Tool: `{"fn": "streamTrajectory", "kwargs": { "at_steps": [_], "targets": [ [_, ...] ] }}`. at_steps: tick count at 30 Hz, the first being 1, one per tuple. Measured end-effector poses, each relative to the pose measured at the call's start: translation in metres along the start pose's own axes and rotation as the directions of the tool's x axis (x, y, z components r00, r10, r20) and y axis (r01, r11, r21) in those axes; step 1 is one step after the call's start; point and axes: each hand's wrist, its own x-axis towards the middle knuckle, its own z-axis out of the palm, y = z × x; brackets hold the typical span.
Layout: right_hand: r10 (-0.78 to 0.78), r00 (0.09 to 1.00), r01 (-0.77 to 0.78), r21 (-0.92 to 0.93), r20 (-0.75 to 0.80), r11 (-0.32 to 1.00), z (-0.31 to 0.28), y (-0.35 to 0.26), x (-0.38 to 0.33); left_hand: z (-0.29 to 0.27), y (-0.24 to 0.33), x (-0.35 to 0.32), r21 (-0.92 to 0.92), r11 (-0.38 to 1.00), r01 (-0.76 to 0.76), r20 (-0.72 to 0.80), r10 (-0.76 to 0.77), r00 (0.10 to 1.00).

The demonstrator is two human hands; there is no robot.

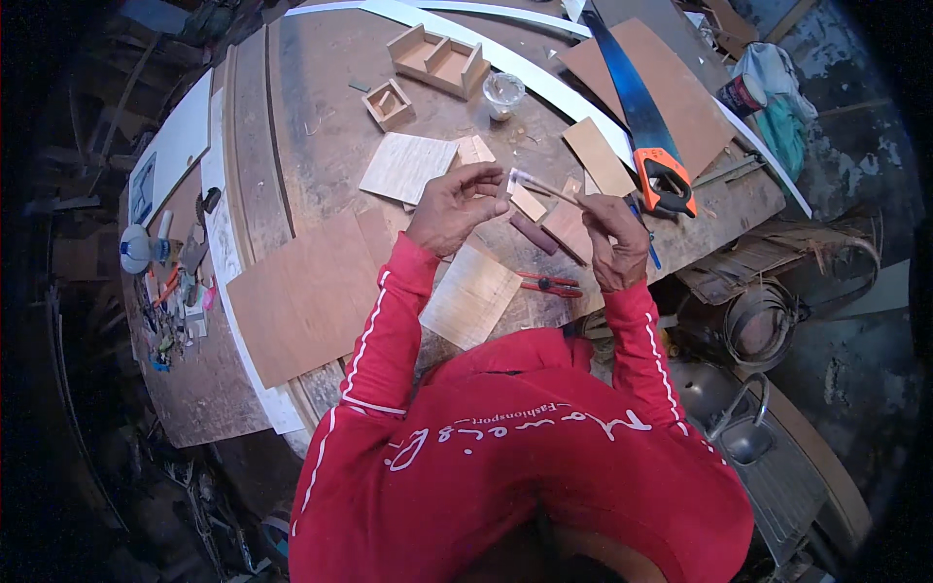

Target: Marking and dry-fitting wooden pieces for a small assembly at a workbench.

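Observation:
In my right hand (614,243) a thin wooden stick (556,189) is pinched, its pale far end pointing left. My left hand (457,209) hovers opposite that end, with fingers curved and a gap between thumb and fingers; whether it touches the stick is unclear. Below the stick lie a small pale wood block (528,201), a dark reddish block (533,234) and a flat wood piece (567,228). One square thin board (471,294) lies close to me, another square board (408,165) beyond my left hand. Red-handled pliers (551,285) rest between my forearms.
A divided wooden box (437,60), a small square box (388,105) and a clear cup (503,94) stand farther back. An orange-handled saw (665,183) lies at right, over a brown sheet (671,87). A wide brown board (306,291) and scattered tools (180,291) occupy the left.

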Motion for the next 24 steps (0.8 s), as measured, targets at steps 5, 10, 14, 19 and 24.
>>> {"fn": "streamTrajectory", "kwargs": {
  "at_steps": [5,10,14,19,24],
  "targets": [
    [-0.232,0.973,0.224,-0.244,-0.004,0.944,0.0001,0.0001,0.0029,-0.0009,-0.0024,0.0022,-0.101,0.995,-0.012,-0.009,0.011,1.0],
    [-0.193,0.98,0.178,-0.253,-0.036,0.951,0.002,0.0014,0.0013,-0.0006,-0.0028,0.0015,-0.106,0.994,0.022,-0.018,-0.024,1.0],
    [-0.11,0.987,0.065,-0.332,-0.118,0.941,0.004,0.0034,0.0007,-0.0007,-0.0025,0.001,-0.13,0.991,0.006,0.005,-0.005,1.0],
    [-0.038,0.995,0.027,-0.122,-0.093,0.992,0.0078,0.0009,-0.0013,-0.0002,-0.0038,0.0016,-0.11,0.994,0.014,-0.042,-0.019,0.999],
    [-0.044,0.998,0.046,-0.061,0.033,0.997,0.0037,-0.0047,-0.0063,0.0001,-0.0057,0.0018,-0.094,0.995,0.011,-0.085,-0.019,0.996]
  ]
}}
